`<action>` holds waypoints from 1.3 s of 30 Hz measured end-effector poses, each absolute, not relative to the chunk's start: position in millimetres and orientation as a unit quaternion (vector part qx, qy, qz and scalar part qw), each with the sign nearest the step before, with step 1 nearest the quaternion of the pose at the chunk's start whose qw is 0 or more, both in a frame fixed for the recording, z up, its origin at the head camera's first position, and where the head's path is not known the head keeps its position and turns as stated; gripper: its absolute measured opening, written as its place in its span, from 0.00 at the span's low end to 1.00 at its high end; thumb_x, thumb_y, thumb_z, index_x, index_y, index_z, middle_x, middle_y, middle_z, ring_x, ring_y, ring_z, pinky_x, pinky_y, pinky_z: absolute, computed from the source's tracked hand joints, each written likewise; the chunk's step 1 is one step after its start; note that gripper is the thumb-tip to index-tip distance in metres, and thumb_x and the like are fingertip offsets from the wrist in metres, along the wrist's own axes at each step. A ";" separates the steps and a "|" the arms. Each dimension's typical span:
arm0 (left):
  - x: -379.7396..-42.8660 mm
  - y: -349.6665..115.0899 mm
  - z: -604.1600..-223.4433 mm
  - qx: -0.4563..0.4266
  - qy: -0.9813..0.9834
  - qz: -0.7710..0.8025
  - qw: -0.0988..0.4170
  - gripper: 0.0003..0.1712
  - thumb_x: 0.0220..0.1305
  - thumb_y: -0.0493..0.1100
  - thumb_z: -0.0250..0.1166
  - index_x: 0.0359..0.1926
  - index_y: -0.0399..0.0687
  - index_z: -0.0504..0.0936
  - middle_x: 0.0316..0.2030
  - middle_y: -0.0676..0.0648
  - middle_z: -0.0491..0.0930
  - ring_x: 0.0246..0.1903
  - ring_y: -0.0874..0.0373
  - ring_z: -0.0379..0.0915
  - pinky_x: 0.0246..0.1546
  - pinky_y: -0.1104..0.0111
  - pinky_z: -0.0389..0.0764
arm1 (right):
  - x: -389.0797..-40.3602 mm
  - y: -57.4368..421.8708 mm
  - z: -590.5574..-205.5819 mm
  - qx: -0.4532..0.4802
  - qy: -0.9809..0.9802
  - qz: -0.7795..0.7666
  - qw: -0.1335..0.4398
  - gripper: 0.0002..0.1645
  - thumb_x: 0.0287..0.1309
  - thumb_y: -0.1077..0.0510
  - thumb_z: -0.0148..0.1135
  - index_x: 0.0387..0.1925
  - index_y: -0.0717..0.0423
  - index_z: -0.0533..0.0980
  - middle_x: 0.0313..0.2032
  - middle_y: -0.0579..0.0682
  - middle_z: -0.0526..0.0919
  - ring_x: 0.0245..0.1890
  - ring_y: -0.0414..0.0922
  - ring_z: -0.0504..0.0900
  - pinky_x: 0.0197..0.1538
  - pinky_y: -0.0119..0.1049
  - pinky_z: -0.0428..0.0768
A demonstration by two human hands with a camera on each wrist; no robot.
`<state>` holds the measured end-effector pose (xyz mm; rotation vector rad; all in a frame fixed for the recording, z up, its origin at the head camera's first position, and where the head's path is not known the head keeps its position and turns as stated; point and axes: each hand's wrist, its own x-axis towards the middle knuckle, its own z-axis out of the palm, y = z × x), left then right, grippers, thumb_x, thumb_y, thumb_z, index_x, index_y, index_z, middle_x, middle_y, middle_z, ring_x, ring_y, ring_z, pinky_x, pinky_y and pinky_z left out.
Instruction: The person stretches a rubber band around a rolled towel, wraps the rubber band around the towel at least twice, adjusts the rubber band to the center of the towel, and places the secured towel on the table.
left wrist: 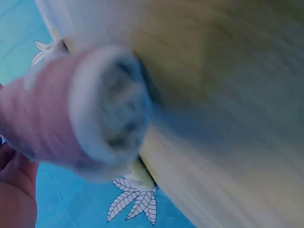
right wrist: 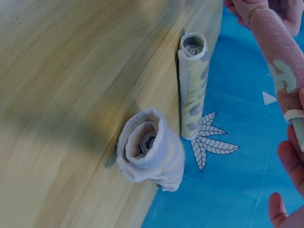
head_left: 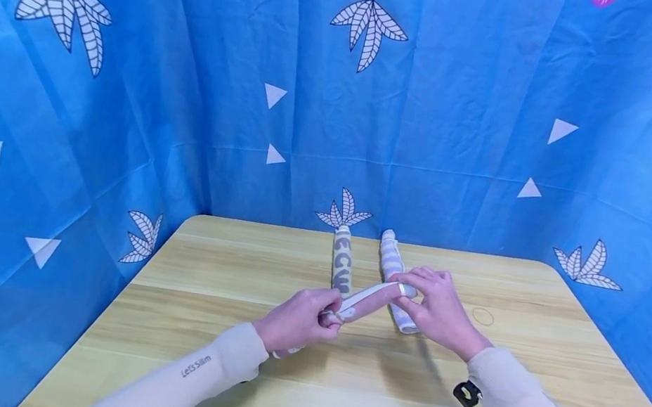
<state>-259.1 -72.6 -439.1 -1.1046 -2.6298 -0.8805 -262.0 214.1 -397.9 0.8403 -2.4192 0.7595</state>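
Observation:
Both hands hold a pink rolled towel (head_left: 370, 303) with pale trim, slanted above the table. My left hand (head_left: 298, 316) grips its nearer, left end. The right hand (head_left: 437, 310) has its fingers and thumb on the other end. Seen in the left wrist view, the pink roll (left wrist: 42, 104) shows a white-rimmed, coiled end. A pale green figure marks the pink roll (right wrist: 273, 47) in the right wrist view. Behind the hands lie a cream roll (head_left: 343, 260) with grey markings and a lavender-and-white striped roll (head_left: 390, 260), partly hidden by the right hand.
The wooden table (head_left: 182, 344) meets a blue patterned curtain (head_left: 443, 108) at its back and sides. A thin ring shape (head_left: 482, 316) lies on the tabletop right of the right hand. A black device (head_left: 466, 394) is at the right wrist.

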 end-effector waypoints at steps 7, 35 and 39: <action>-256.3 -70.9 -436.1 -0.442 -0.856 -0.202 0.179 0.23 0.60 0.45 0.73 0.54 0.54 0.76 0.44 0.54 0.80 0.37 0.65 0.79 0.41 0.76 0.82 | -263.3 219.6 -395.2 0.280 -0.882 0.317 0.208 0.18 0.55 0.57 0.74 0.49 0.49 0.84 0.46 0.47 0.88 0.51 0.50 0.82 0.56 0.56 0.67; -255.8 -75.1 -428.9 -0.381 -0.865 -0.300 0.125 0.21 0.61 0.43 0.70 0.54 0.55 0.76 0.43 0.54 0.82 0.36 0.64 0.76 0.40 0.73 0.81 | -259.9 226.2 -389.0 0.260 -0.886 0.346 0.165 0.19 0.59 0.51 0.72 0.52 0.49 0.84 0.48 0.47 0.88 0.54 0.51 0.81 0.59 0.60 0.71; -256.2 -75.9 -427.4 -0.394 -0.855 -0.324 0.093 0.22 0.61 0.43 0.72 0.56 0.58 0.79 0.45 0.55 0.83 0.38 0.64 0.77 0.43 0.72 0.81 | -259.9 228.5 -390.6 0.262 -0.881 0.361 0.157 0.18 0.59 0.53 0.72 0.52 0.48 0.84 0.47 0.45 0.87 0.54 0.50 0.81 0.58 0.59 0.74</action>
